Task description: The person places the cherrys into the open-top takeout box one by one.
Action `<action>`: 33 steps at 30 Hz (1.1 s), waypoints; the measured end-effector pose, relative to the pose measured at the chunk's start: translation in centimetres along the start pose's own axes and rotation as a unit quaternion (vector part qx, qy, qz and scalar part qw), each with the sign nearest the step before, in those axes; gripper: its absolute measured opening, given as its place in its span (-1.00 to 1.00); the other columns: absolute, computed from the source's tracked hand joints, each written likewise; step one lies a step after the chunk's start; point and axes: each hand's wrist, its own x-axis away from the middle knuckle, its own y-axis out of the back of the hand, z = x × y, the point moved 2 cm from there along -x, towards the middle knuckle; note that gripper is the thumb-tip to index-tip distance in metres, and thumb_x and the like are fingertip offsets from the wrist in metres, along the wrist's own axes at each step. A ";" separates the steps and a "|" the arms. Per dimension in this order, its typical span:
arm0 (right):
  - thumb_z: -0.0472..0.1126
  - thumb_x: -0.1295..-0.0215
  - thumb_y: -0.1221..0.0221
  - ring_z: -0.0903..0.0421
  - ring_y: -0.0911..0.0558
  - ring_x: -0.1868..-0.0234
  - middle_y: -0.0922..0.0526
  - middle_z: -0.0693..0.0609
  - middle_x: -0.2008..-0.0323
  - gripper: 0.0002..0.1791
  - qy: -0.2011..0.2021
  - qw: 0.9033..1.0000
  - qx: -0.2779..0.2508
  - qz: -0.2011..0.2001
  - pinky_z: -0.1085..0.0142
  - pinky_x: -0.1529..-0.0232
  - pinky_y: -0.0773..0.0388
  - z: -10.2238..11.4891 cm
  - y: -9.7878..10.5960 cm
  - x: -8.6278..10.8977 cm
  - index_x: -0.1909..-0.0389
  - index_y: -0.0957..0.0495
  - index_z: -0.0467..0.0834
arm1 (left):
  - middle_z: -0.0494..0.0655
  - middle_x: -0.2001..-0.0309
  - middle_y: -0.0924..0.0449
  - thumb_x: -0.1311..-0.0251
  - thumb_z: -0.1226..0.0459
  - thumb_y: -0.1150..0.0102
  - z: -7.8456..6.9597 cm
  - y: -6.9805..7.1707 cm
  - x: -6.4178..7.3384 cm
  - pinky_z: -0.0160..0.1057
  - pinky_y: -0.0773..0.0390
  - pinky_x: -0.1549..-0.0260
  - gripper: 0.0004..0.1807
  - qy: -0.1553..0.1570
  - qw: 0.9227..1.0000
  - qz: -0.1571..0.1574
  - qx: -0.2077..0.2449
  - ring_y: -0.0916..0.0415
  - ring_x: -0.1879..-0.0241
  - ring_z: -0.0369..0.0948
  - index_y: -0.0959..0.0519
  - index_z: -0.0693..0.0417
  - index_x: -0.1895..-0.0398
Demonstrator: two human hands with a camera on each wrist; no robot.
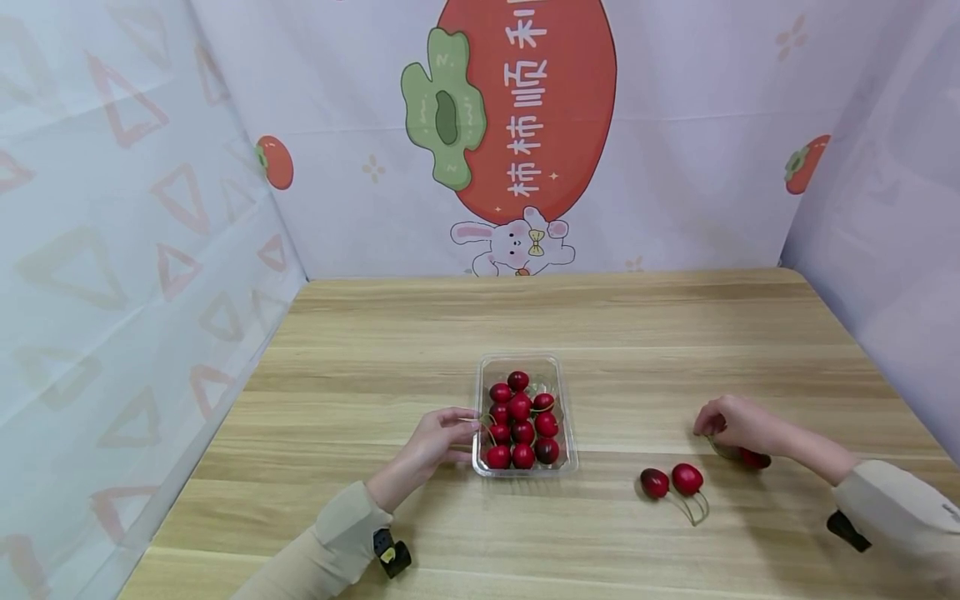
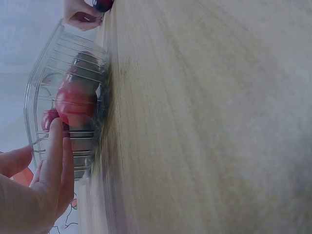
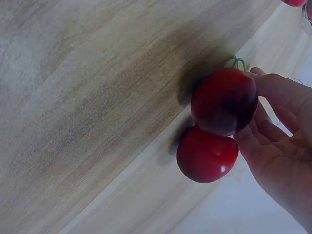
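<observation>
A clear plastic box (image 1: 572, 454) stands mid-table with several dark red cherries (image 1: 520, 407) inside. Beside its left wall is my left hand (image 1: 438, 437); its nearly straight fingers (image 2: 52, 151) touch the box's side, with the thumb by the rim. On the right, my right hand (image 1: 738, 425) pinches the green stems of a pair of cherries (image 3: 224, 101) between thumb and fingertips. That pair hangs under the palm, one darker than the other, and is mostly hidden in the head view. Whether they touch the table I cannot tell.
Two more cherries (image 1: 687, 479) with joined stems lie on the wooden table (image 1: 375, 350), between the box and my right hand. Printed cloth (image 1: 675, 167) hangs behind the table and along both sides.
</observation>
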 end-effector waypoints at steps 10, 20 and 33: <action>-0.53 0.16 -0.16 0.38 -0.46 0.48 -0.61 0.07 0.52 -0.84 0.028 0.999 -0.014 -0.009 0.47 0.55 -0.50 0.2 1.0 0.1 0.54 -0.60 -0.25 | 0.11 0.25 -0.58 -0.11 0.39 -0.07 0.2 0.1 0.0 -0.13 -0.64 0.32 -0.62 0.000 1.000 0.003 -0.001 -0.56 0.28 -0.05 -0.36 0.41 0.01; -0.50 0.09 -0.19 0.36 -0.50 0.48 -0.61 0.03 0.51 -0.89 0.010 1.000 -0.028 -0.005 0.47 0.53 -0.54 0.5 2.1 0.3 0.51 -0.60 -0.28 | 0.10 0.25 -0.58 -0.12 0.39 -0.06 0.2 0.1 0.0 -0.13 -0.64 0.34 -0.63 0.001 1.000 0.000 -0.001 -0.56 0.29 -0.07 -0.37 0.40 0.00; -0.48 -0.06 -0.11 0.23 -0.61 0.45 -0.61 -0.12 0.46 -0.94 0.007 0.993 -0.114 0.000 0.40 0.45 -0.62 1.1 3.7 0.3 0.43 -0.55 -0.39 | 0.11 0.26 -0.57 -0.12 0.39 -0.06 -0.1 -0.1 0.0 -0.14 -0.64 0.34 -0.63 0.004 1.000 -0.003 0.003 -0.56 0.28 -0.05 -0.37 0.41 0.00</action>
